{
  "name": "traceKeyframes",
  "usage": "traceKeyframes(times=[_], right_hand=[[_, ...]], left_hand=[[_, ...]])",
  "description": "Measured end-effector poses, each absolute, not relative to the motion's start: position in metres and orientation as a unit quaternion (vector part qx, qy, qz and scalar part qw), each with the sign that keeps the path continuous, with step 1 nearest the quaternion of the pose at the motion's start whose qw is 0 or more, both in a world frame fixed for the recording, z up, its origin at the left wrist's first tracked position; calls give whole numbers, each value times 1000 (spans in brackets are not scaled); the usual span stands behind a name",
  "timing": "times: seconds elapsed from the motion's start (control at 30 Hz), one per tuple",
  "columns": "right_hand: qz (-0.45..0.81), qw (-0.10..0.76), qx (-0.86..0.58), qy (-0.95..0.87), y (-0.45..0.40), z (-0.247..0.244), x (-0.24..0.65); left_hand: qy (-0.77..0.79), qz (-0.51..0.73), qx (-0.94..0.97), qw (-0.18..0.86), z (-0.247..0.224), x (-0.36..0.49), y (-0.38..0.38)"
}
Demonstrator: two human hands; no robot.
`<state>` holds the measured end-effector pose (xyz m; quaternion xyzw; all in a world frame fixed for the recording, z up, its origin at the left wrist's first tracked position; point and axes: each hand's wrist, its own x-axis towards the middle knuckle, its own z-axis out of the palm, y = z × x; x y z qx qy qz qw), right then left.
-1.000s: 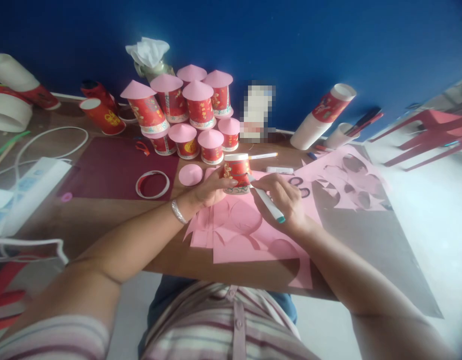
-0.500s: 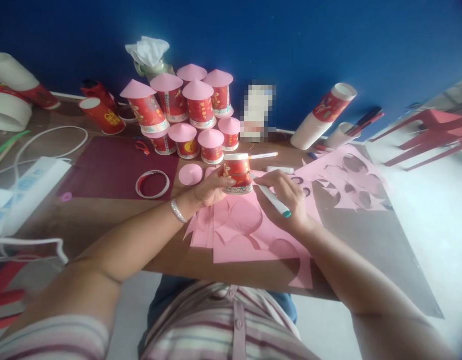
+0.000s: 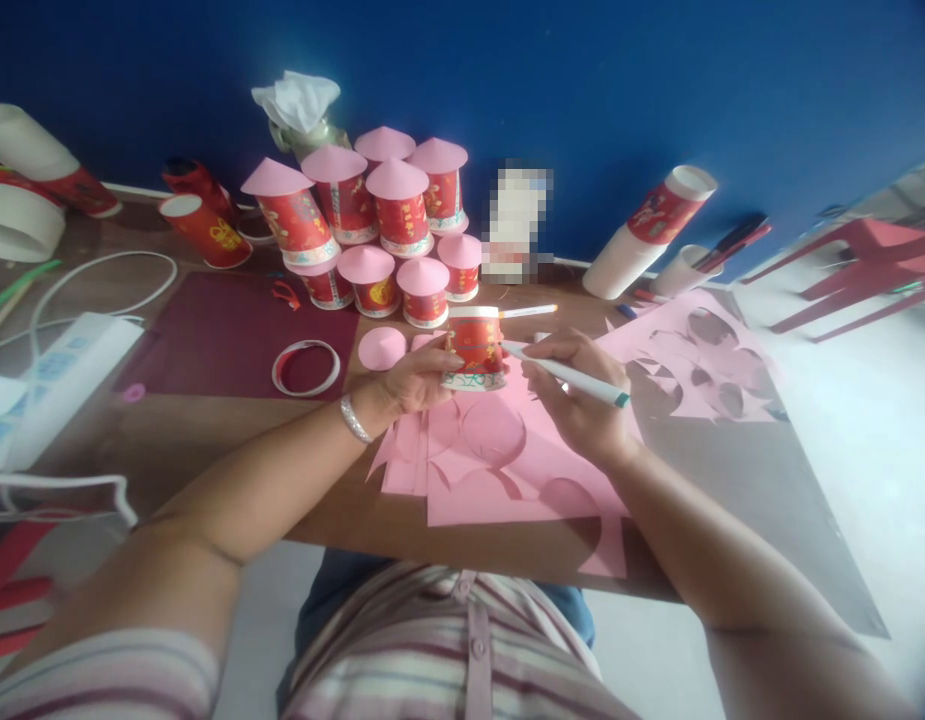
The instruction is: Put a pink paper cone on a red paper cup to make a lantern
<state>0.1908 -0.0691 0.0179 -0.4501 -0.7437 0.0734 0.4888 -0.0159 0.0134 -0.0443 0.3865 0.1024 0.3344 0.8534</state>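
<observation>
My left hand [image 3: 415, 378] is closed around a red paper cup [image 3: 475, 345], held upside down, with green wavy lines on its white lower band. Between the fingers of my right hand [image 3: 582, 400] is a white marker pen [image 3: 567, 374] with a green end, its tip by the cup's right side. Pink paper sheets [image 3: 481, 490] with round cut-outs lie under both hands. Just left of the cup is a small pink paper cone [image 3: 382, 348]. An orange-tipped pen [image 3: 528, 311] rests behind the cup.
Several decorated cups with pink cone roofs [image 3: 397, 180] stand stacked at the back. A cut cup ring [image 3: 305, 368] lies on a dark red sheet [image 3: 207, 340]. Stacked cups [image 3: 649, 235] and a pen holder [image 3: 687, 270] stand at the right; a power strip [image 3: 64, 385] lies left.
My right hand has turned the marker flatter, its green end swinging right and up, with the tip still near the cup. The cup has shifted and tilted very slightly in my left hand.
</observation>
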Motion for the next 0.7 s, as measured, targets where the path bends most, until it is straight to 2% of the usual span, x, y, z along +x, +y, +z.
traceKeyframes(times=[0.43,0.7], right_hand=[[92,508,-440,-735,-67,16,190],[122,486,-459,-733,-70,20,191]], left_hand=[[111,322,374,863,-40,-14,12],[127,325,367,862,-39,-16,11]])
